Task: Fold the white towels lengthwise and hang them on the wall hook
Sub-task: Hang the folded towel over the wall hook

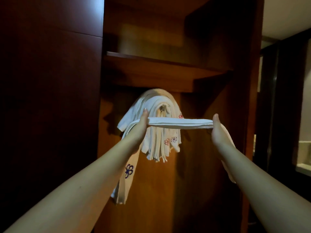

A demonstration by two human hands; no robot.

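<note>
We see both arms stretched forward, holding a folded towel [180, 123] taut and level between them. The left hand [143, 122] and right hand [218, 130] each grip one end, and the loose ends hang down past the wrists. Behind it, a bundle of towels [159, 132] drapes over a hook [163, 108] on the wooden panel [193, 182], below a shelf [151, 71].
</note>
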